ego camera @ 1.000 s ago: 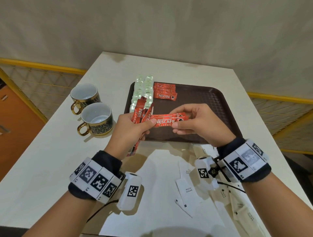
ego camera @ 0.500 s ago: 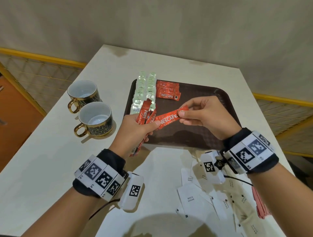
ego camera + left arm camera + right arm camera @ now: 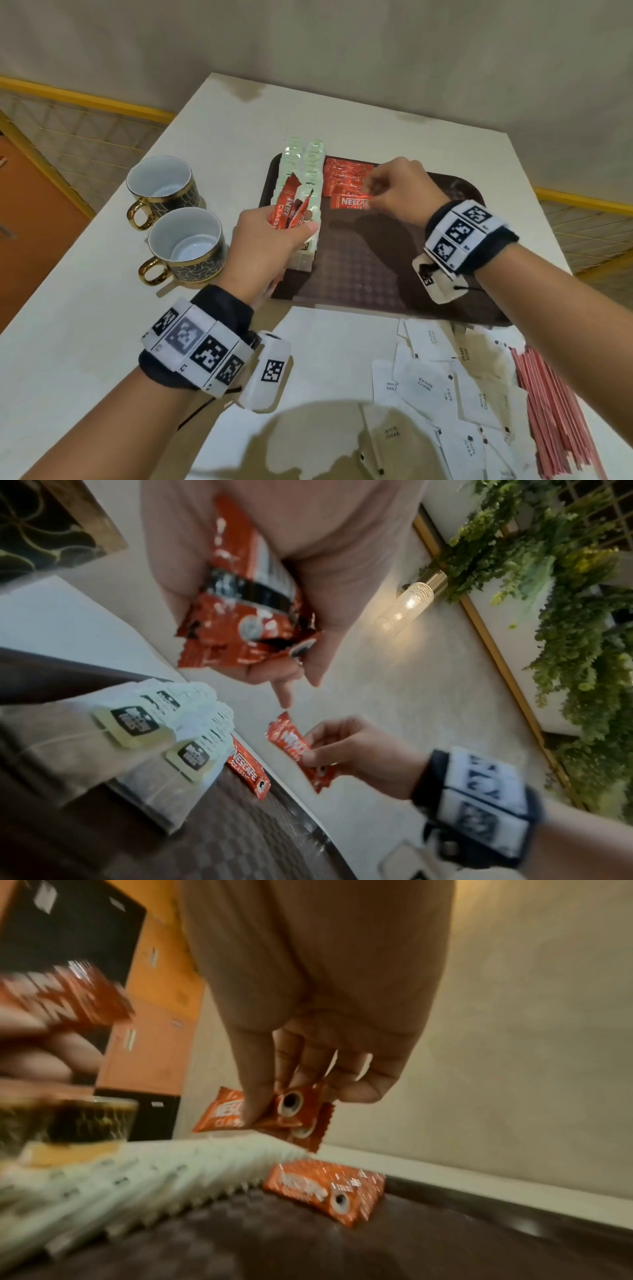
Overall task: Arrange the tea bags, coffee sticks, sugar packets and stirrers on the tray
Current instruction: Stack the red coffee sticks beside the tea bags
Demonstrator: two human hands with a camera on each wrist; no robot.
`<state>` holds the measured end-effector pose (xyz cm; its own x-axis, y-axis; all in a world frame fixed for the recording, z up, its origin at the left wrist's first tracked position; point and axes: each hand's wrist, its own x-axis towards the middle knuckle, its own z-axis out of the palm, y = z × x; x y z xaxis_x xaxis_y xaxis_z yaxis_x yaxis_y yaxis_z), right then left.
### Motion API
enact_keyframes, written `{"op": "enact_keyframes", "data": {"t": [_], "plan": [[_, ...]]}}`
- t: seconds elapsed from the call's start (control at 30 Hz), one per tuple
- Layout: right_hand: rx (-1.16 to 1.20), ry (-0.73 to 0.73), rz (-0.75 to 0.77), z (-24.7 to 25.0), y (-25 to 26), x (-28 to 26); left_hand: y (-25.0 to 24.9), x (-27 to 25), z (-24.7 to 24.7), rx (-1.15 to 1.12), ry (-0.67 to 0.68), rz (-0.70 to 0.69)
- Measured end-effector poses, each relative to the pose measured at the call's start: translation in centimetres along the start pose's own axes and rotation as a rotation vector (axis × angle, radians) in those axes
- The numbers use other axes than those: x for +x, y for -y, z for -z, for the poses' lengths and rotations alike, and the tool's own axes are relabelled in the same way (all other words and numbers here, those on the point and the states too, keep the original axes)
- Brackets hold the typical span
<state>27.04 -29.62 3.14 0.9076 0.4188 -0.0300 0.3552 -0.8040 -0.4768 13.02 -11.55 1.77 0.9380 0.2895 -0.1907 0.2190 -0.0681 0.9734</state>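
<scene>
While the left hand (image 3: 274, 240) grips a spare bundle, the right hand (image 3: 397, 192) pinches 1 coffee stick (image 3: 349, 202) by its end over the tray (image 3: 376, 274), far left; light, floppy, slippery foil.

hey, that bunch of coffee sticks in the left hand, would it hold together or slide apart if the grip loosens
Probably slide apart. The coffee sticks already fan out at different angles above the left hand, and their foil looks glossy, so likely slippery. They seem thin and light, with bent ends in the left wrist view, so likely floppy.

Café or lounge: cups (image 3: 185, 240), foliage wall (image 3: 565, 615).
</scene>
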Motion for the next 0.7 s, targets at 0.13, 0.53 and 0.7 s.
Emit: {"op": "enact_keyframes", "data": {"t": [0.13,0.53,0.7], "plan": [[-0.120,0.002,-0.046,-2.2,-1.6,3.3,0.0,-0.8,0.7,-0.018,0.019,0.049],[-0.393,0.055,0.019,-4.3,-1.6,5.6,0.3,-1.1,1.8,-0.086,0.007,0.057],[-0.446,0.039,0.042,-4.5,-1.3,5.5,0.6,-1.1,1.9,-0.078,-0.006,0.055]]}}
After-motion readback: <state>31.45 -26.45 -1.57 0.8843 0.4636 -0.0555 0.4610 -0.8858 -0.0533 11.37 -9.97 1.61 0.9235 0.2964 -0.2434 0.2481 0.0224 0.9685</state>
